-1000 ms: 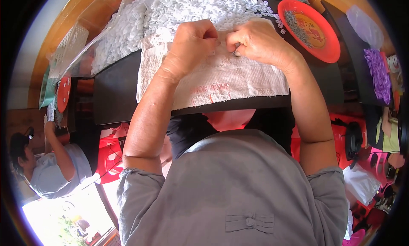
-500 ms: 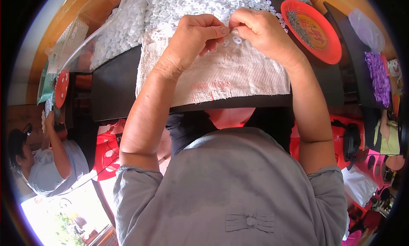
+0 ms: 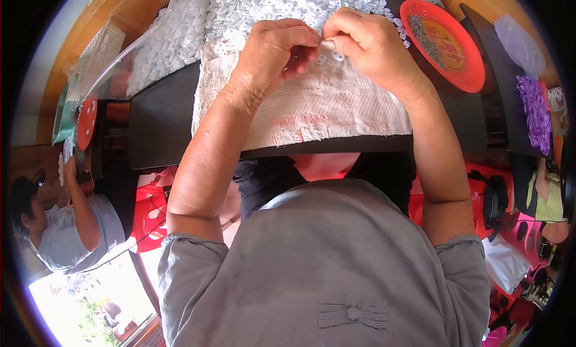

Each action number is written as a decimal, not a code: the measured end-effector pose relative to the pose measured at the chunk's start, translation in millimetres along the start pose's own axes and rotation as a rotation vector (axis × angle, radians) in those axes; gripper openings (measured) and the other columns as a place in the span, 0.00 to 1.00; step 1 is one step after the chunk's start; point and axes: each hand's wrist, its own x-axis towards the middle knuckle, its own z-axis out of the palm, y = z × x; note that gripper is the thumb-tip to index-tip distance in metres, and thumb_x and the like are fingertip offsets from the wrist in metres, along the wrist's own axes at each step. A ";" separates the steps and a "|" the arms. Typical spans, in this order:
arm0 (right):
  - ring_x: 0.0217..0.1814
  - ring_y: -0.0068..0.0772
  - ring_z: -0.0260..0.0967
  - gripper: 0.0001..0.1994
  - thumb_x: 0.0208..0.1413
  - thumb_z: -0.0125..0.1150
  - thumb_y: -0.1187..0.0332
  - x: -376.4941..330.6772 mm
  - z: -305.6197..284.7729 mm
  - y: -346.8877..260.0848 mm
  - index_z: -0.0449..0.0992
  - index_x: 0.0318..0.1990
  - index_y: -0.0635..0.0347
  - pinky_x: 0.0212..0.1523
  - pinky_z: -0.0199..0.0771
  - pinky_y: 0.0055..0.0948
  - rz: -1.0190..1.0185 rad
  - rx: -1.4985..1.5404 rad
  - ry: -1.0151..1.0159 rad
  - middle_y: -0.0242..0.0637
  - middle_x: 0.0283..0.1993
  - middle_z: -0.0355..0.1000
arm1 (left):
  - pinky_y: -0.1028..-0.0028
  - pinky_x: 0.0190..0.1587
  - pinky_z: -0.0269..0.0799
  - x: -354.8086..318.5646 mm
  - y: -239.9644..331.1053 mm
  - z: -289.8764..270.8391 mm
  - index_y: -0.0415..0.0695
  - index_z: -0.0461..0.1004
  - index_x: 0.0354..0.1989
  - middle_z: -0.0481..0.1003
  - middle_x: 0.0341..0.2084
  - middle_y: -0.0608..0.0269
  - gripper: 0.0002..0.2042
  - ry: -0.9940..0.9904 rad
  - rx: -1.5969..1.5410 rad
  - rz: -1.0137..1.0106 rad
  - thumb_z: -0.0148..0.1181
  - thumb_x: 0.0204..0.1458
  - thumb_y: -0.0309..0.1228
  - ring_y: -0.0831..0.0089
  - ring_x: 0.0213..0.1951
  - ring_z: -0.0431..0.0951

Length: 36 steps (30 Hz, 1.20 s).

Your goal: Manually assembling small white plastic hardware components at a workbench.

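Left hand [image 3: 270, 53] and right hand [image 3: 375, 50], fingers pinched narrow over a cloth [image 3: 348, 104], cannot tell what they hold, white bits [image 3: 338, 57] on the cloth by the right fingers, red plate [image 3: 475, 77] at right.

A head-worn fisheye looks down over the hands [image 3: 271, 54].

left hand [image 3: 271, 54] beside right hand [image 3: 373, 50] | cloth [image 3: 342, 110] beneath | white pieces [image 3: 276, 8] beyond
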 end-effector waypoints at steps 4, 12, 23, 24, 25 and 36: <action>0.26 0.24 0.67 0.03 0.51 0.59 0.78 1.4 -1.7 -3.5 0.71 0.32 0.64 0.27 0.65 0.25 0.082 0.060 0.006 0.33 0.26 0.70 | 0.79 0.15 0.58 -0.7 0.7 4.0 0.36 0.75 0.24 0.73 0.17 0.60 0.06 0.061 -0.109 0.007 0.56 0.47 0.25 0.78 0.15 0.68; 0.27 0.16 0.64 0.02 0.53 0.59 0.77 4.1 -12.0 -1.9 0.72 0.33 0.64 0.30 0.64 0.19 0.208 0.173 0.079 0.28 0.26 0.70 | 0.73 0.22 0.67 4.0 -16.4 10.4 0.37 0.76 0.24 0.73 0.18 0.61 0.08 0.241 0.418 0.299 0.61 0.48 0.30 0.70 0.19 0.73; 0.27 0.15 0.61 0.03 0.53 0.59 0.76 1.0 -9.2 1.2 0.72 0.33 0.65 0.30 0.63 0.19 0.216 0.100 0.040 0.28 0.24 0.68 | 0.63 0.32 0.75 9.1 -36.2 19.1 0.37 0.75 0.28 0.75 0.27 0.50 0.07 0.151 1.377 0.686 0.59 0.44 0.28 0.55 0.27 0.78; 0.27 0.14 0.60 0.02 0.53 0.59 0.76 0.9 -9.6 3.1 0.73 0.33 0.65 0.29 0.62 0.19 0.256 0.107 0.024 0.27 0.24 0.68 | 0.65 0.30 0.75 10.1 -36.4 17.9 0.36 0.75 0.29 0.75 0.25 0.53 0.07 0.172 1.331 0.726 0.59 0.44 0.27 0.59 0.25 0.78; 0.26 0.14 0.60 0.02 0.53 0.58 0.76 1.0 -10.2 4.4 0.73 0.32 0.65 0.28 0.60 0.18 0.296 0.113 0.008 0.26 0.24 0.67 | 0.65 0.30 0.75 11.1 -35.5 14.7 0.36 0.75 0.29 0.75 0.25 0.53 0.07 0.179 1.330 0.729 0.59 0.44 0.27 0.59 0.25 0.78; 0.24 0.20 0.69 0.05 0.58 0.54 0.70 6.0 -9.9 -12.5 0.74 0.35 0.61 0.24 0.60 0.16 0.782 0.727 -0.011 0.31 0.27 0.73 | 0.82 0.23 0.65 -0.6 -12.8 17.1 0.36 0.76 0.35 0.75 0.23 0.66 0.05 0.159 0.174 0.316 0.60 0.52 0.24 0.84 0.22 0.69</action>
